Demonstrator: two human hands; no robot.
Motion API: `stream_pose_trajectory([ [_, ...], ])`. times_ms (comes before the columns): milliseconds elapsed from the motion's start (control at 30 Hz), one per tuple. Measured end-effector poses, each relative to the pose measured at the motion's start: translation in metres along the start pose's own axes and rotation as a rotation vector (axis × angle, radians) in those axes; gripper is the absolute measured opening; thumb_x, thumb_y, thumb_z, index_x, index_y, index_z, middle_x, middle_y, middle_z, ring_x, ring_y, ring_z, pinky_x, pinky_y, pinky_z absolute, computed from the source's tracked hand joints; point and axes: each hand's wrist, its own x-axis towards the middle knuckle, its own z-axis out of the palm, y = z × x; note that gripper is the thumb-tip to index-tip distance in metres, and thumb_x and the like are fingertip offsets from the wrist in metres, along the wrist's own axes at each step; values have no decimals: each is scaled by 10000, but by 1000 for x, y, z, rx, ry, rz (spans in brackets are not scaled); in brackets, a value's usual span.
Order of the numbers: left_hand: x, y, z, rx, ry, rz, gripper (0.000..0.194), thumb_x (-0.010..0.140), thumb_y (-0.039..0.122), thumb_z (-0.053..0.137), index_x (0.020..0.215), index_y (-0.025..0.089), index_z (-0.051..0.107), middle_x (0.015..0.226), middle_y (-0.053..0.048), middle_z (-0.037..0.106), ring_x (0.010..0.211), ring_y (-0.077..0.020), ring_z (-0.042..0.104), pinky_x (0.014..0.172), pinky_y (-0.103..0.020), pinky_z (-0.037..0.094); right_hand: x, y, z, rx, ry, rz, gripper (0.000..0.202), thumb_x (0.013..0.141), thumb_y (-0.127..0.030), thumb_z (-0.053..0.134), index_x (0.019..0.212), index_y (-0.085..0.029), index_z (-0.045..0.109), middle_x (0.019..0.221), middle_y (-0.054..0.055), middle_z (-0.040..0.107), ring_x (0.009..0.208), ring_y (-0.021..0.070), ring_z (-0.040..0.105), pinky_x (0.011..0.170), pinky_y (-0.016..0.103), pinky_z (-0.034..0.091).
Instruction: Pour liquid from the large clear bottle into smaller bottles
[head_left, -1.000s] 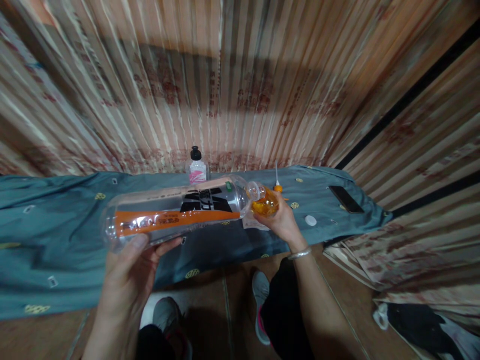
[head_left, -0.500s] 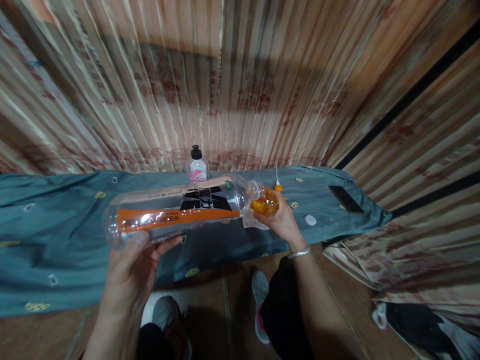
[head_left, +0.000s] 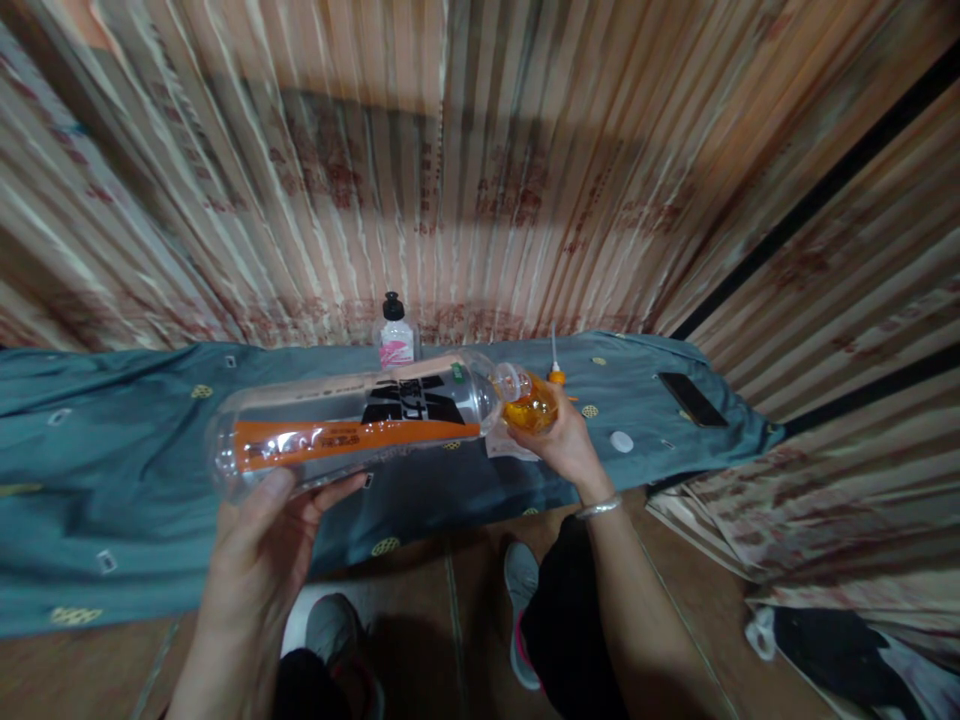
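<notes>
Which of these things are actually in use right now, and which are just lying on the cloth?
In use: large bottle in left hand; small container of orange liquid in right hand.
Lying about: black-capped bottle, phone, white cap, orange-tipped nozzle.

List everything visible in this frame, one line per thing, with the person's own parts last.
large plastic bottle: 1, clear with orange and black label, held level, mouth at the small container
small container: 1, clear, orange liquid inside, in right hand
small bottle: 1, clear, black cap, pink label, by the wall
phone: 1, black, cloth's right end
white cap: 1, on cloth
cloth: 1, teal, patterned
left hand: under large bottle's base
right hand: bracelet on wrist
</notes>
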Motion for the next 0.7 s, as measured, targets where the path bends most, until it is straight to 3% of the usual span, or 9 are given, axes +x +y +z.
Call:
stream_pose_trajectory([
  [233,1,0,-2,12,-1,-18,427,615,369,953,998,251,804,971,-20,817,824,-253,775,703,-393,693,0,-1,0,10,-5,-1,629,656,-411,831,1207,-241,578,1104,66,754,1042,291,721,928,452,576],
  [700,-2,2,-6,39,4,-26,527,607,290,937,1111,252,787,997,-64,814,941,-340,773,736,-475,692,0,0,0,10,-2,7,636,648,-414,843,1205,-251,583,1097,56,756,1041,293,723,922,452,579],
])
